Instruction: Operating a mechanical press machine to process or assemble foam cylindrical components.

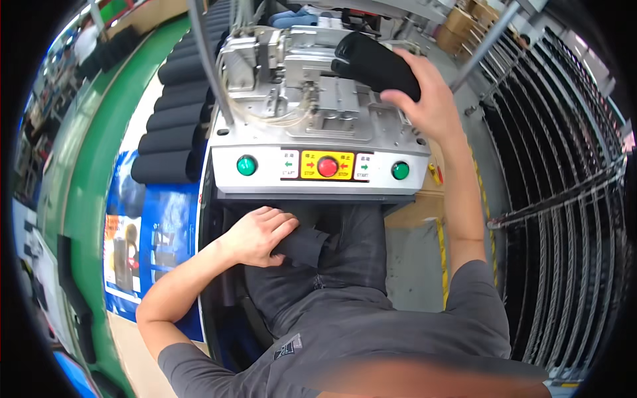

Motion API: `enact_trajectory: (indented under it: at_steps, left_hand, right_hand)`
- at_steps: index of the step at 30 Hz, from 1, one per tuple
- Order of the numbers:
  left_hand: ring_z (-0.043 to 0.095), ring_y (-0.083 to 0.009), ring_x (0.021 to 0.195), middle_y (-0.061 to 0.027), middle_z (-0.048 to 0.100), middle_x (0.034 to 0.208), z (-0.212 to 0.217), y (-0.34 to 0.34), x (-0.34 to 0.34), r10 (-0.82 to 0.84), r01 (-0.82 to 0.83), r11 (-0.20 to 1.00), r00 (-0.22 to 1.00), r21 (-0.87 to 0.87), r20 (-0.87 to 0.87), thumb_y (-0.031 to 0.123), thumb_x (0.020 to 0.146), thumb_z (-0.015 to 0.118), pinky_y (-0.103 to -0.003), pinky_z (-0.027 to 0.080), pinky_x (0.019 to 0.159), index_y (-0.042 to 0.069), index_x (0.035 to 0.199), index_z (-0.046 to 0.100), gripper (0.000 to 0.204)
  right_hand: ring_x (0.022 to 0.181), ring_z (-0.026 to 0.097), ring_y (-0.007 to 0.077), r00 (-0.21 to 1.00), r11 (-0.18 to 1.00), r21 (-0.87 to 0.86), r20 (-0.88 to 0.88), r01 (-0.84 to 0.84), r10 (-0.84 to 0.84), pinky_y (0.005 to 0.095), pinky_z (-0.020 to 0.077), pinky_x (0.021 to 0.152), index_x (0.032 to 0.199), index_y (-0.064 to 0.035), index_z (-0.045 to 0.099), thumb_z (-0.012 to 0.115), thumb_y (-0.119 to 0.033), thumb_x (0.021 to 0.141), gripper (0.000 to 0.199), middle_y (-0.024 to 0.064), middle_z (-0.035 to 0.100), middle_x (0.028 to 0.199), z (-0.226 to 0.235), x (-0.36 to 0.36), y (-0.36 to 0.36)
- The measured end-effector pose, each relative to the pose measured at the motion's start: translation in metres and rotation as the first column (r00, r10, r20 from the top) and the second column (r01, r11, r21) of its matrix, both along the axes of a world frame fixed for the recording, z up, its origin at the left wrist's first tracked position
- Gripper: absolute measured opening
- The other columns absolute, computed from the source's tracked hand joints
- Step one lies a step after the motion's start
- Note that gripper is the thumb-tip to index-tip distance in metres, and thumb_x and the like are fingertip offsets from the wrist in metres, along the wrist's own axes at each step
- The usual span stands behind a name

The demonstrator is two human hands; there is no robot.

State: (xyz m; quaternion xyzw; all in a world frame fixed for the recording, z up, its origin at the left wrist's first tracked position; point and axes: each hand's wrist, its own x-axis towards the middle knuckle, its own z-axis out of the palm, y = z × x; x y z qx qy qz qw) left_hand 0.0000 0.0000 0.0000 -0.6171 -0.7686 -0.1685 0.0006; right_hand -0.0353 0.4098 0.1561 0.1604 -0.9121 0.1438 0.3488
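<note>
My right hand (430,95) is raised over the right side of a metal bench machine (345,126). Thumb and fingers close round a black, soft-looking, folded sleeve-like piece (375,61), its open end to the left. Down at my lap, my left hand (262,235) has its fingers curled over a dark grey, flat sleeve-like piece (302,247), which lies across my thighs. Part of that piece is hidden under the hand. The machine's front panel (232,182) carries a green button (247,165) at the left, a red button (328,166) in the middle and another green button (400,170) at the right.
Several black sleeve-like pieces (174,132) lie in a row left of the machine, above a blue printed sheet (176,212). Metal posts (211,60) rise beside the machine. To the right stands a rack of dark bars (564,265). Cardboard boxes (458,30) sit behind.
</note>
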Motion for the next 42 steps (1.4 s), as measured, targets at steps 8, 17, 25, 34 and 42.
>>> enact_trajectory:
  at_steps: [8,17,25,34,42]
  left_hand:
    - [0.073,-0.0372,0.106,-0.0165,0.074,0.113,-0.021,-0.017,-0.023,0.043,-0.038,0.999,0.989,-0.037,0.139,0.027,0.071,0.092,-0.044,0.057,0.101,0.001,0.129,0.065,0.069]
    - [0.073,-0.0381,0.11,-0.0168,0.075,0.119,-0.025,-0.02,-0.028,0.082,-0.04,0.984,0.968,-0.175,0.237,0.025,0.073,0.094,-0.045,0.057,0.106,0.001,0.133,0.067,0.07]
    - [0.073,-0.0379,0.109,-0.0167,0.075,0.12,-0.031,-0.018,-0.028,0.079,-0.033,0.984,0.961,-0.176,0.264,0.026,0.072,0.095,-0.046,0.057,0.105,0.0,0.135,0.067,0.073]
    - [0.075,-0.0365,0.103,-0.0155,0.076,0.11,-0.033,-0.019,-0.025,0.056,-0.028,0.993,0.969,-0.119,0.24,0.025,0.073,0.093,-0.044,0.058,0.102,0.0,0.123,0.069,0.061]
    - [0.074,-0.0361,0.105,-0.0156,0.076,0.111,-0.027,-0.022,-0.027,0.082,-0.048,0.989,0.967,-0.141,0.24,0.026,0.073,0.094,-0.044,0.057,0.103,0.0,0.123,0.069,0.061]
  right_hand:
    - [0.131,0.064,0.0366,0.976,0.912,0.41,0.2,-0.003,-0.087,0.0453,0.0501,0.112,0.158,-0.0111,0.055,0.074,-0.044,0.1,0.069,0.0133,0.066,0.148,0.041,-0.124,-0.027]
    - [0.131,0.063,0.0366,0.876,0.932,0.342,0.479,-0.121,-0.062,0.0468,0.0493,0.111,0.161,-0.0137,0.05,0.07,-0.035,0.104,0.064,0.0157,0.064,0.15,0.02,-0.189,-0.027]
    - [0.12,0.066,0.0395,0.894,0.94,0.326,0.444,-0.101,-0.058,0.0491,0.0518,0.102,0.158,-0.0137,0.052,0.07,-0.03,0.104,0.059,0.0199,0.068,0.14,0.01,-0.199,-0.025]
    - [0.125,0.066,0.0398,0.918,0.93,0.355,0.391,-0.093,-0.058,0.0471,0.052,0.106,0.162,-0.02,0.049,0.07,-0.03,0.105,0.062,0.0193,0.067,0.146,0.004,-0.204,-0.02]
    - [0.13,0.068,0.0367,0.795,0.962,0.25,0.603,-0.112,-0.064,0.0444,0.0521,0.108,0.168,-0.0244,0.049,0.074,-0.033,0.104,0.069,0.0157,0.066,0.153,0.019,-0.208,-0.021]
